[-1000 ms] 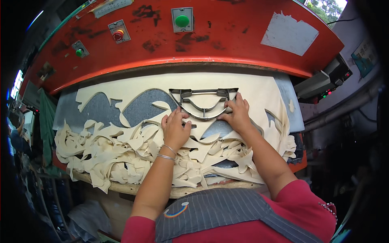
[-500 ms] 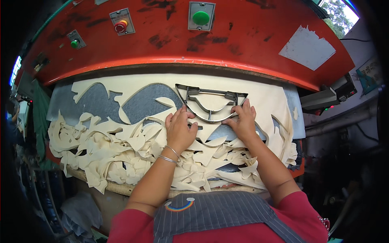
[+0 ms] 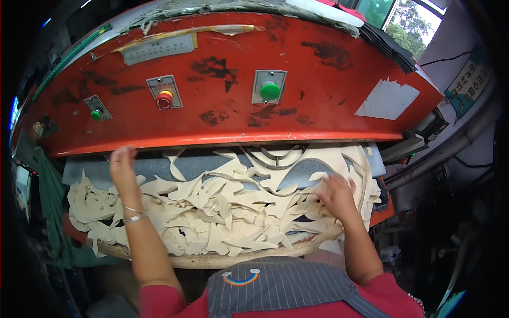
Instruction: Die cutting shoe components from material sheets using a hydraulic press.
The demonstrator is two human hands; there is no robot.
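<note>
My left hand is raised at the left, fingers stretched up over the lower edge of a red machine front; it holds nothing. My right hand hovers open, fingers apart, above the right part of a cream sheet with shapes cut out of it. A dark metal cutting die with curved bands lies on the sheet under the machine's edge, apart from both hands. Its far part is hidden by the red front.
Crumpled cream offcuts pile along the near side of the grey cutting bed. The machine front carries a large green button, a red knob and a small green button. Green cloth hangs at the left.
Both hands have let go of the cutting die; the left moved far left and up, the right moved right. The red front now covers the die's far part, and the view has tilted up.
</note>
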